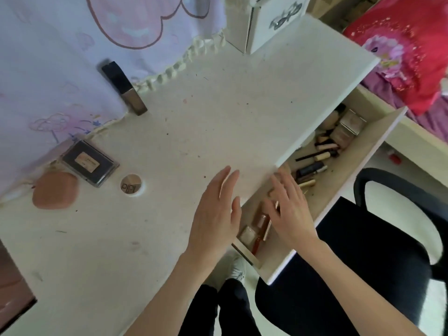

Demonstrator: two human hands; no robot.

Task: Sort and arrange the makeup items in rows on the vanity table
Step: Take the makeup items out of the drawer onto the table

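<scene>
1. One white table (218, 112) fills most of the view, its flat top matte and speckled with small dark and reddish marks; one round hole (131, 186) is cut in it at about 9 o'clock from the hands.
2. One lilac cloth (48, 69) with pink cartoon prints and a cream ruffled edge drapes over the table at 10 to 11 o'clock.
3. One black chair (363, 251) with a curved back stands at 4 o'clock, just beside the drawer.
4. One open drawer (339, 202) juts from the table's right edge at 2 to 3 o'clock, a shallow pale wooden tray. It holds a loose jumble of makeup: slim tubes and pencils (312, 163), boxy compacts (349, 124) at its far end, glassy amber bottles (257, 226) at its near end. I cannot count them exactly.
5. Two bare hands. The left hand (215, 214) hovers flat over the table edge, fingers straight and together, holding nothing. The right hand (288, 209) is spread over the drawer's near items, fingers straight; whether it touches them I cannot tell.
6. One white box (266, 25) with a grey bow sits at 12 o'clock.
7. Three makeup items on the table: one dark rectangular palette (89, 162) at 9 o'clock, one rounded terracotta puff (55, 190) just beside it, one square black-capped tube (124, 88) lying on the cloth's edge at 10 o'clock.
</scene>
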